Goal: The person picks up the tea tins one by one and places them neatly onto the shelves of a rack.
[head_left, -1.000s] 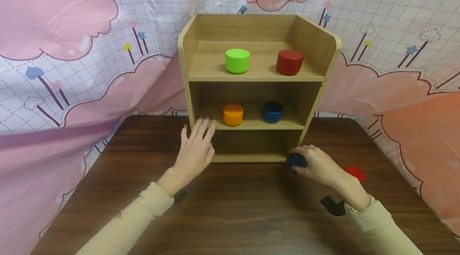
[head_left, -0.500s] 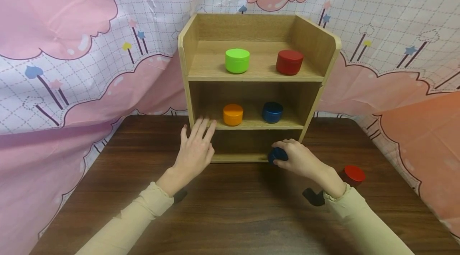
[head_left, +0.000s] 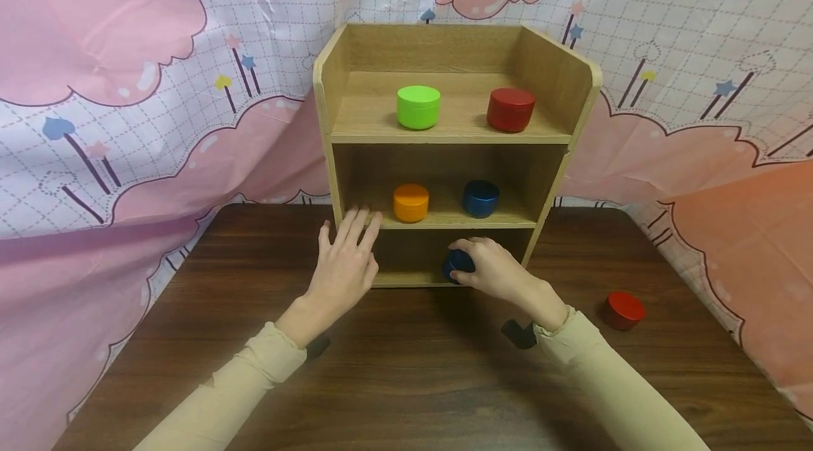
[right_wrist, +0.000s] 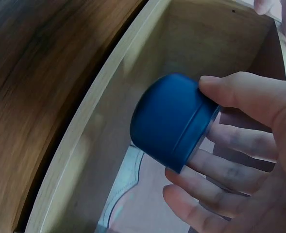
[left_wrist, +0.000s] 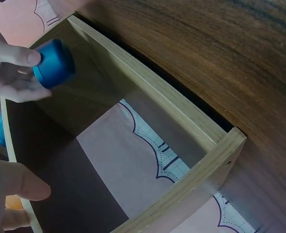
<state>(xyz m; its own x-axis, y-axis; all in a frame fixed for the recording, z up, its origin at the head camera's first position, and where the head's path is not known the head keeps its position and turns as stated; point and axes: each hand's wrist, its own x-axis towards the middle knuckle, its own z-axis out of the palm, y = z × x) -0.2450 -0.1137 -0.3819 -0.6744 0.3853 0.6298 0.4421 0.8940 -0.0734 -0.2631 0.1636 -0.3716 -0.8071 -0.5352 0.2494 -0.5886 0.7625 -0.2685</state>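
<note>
My right hand grips a small round blue tin with a lid seam, thumb on one side and fingers on the other. It holds the tin at the mouth of the bottom compartment of a wooden shelf, which the left wrist view shows from the side. My left hand lies with fingers stretched out at the left end of the middle board. Beside its fingertips stands an orange tin, and a second blue tin stands to the right on the same board.
On the top board are a green tin and a red tin. Another red tin sits on the dark wooden table at the right. A patterned cloth hangs behind the shelf.
My right hand has carried the blue tin leftward, from beside the shelf's lower right corner to the bottom compartment's opening. The red tin on the table is more visible now. My left hand stays put.
</note>
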